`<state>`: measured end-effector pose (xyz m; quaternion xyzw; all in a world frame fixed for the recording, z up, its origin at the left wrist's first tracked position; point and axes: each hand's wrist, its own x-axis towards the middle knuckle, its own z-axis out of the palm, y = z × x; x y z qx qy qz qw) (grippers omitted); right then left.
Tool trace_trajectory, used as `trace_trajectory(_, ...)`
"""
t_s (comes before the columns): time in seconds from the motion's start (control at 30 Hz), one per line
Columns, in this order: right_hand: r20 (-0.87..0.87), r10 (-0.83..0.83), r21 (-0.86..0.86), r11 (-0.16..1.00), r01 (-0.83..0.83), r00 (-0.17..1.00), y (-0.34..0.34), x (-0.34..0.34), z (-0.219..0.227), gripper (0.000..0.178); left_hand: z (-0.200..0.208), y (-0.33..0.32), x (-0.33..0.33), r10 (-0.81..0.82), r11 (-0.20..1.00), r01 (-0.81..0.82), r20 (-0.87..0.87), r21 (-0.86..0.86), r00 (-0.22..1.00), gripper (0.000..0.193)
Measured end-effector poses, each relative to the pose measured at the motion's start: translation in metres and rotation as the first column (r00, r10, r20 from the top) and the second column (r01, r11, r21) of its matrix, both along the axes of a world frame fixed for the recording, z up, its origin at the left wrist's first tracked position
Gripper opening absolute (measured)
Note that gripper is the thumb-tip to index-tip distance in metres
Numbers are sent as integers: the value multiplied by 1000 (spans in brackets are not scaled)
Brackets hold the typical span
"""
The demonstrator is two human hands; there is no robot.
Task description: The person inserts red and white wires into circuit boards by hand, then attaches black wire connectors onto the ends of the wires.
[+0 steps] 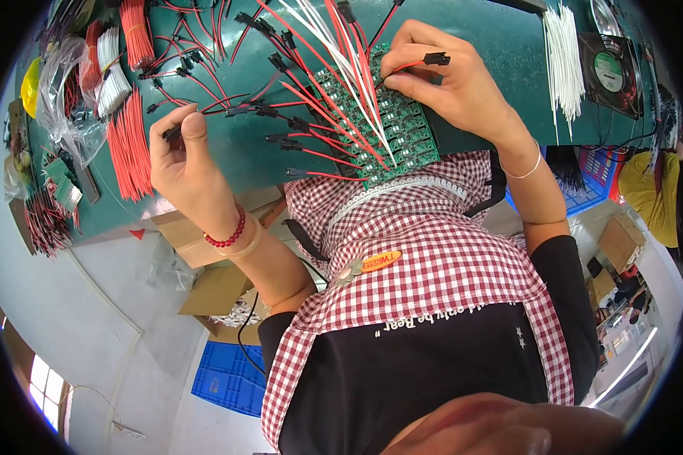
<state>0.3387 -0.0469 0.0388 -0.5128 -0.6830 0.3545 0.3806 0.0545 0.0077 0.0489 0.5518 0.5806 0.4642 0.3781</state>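
Observation:
A green circuit board panel lies at the table's near edge, in front of my apron. Red wires and white wires stand up from it, and several leads with black plugs stick out to its left. Over the panel's far right part, my right hand pinches a red-and-black lead whose black plug points right. My left hand, raised left of the panel, is closed with thumb and forefinger together around a lead with a black plug, partly hidden by the fingers.
Loose plug leads are spread over the green table. Bundles of red wires and white wires lie left, beside a clear plastic bag. More white wires and a black fan are at right.

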Motion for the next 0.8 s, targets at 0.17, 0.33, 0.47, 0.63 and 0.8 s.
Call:
trace_trajectory(0.17, 33, 28, 38, 999, -29, 999, 3, 2, 0, 12, 2, -1, -2, -7, 997, 5, 26, 75, 1000, 19)
trace_trajectory(0.33, 40, 35, 40, 999, -37, 999, 5, 2, 2, 14, 9, -4, 0, -1, 993, -8, 76, 121, 997, 19)
trace_trajectory(0.47, 34, 49, 44, 998, -51, 998, 5, 2, 2, 15, 11, -5, 0, 16, 990, -28, 83, 139, 996, 17)
trace_trajectory(0.63, 73, 35, 68, 997, -40, 997, 5, 1, 3, 15, 15, -9, 2, 33, 990, -46, 94, 134, 995, 22)
trace_trajectory(0.8, 141, 12, 45, 999, -18, 990, 2, -3, 6, 16, 17, -13, 3, 17, 992, -30, 109, 124, 994, 17)
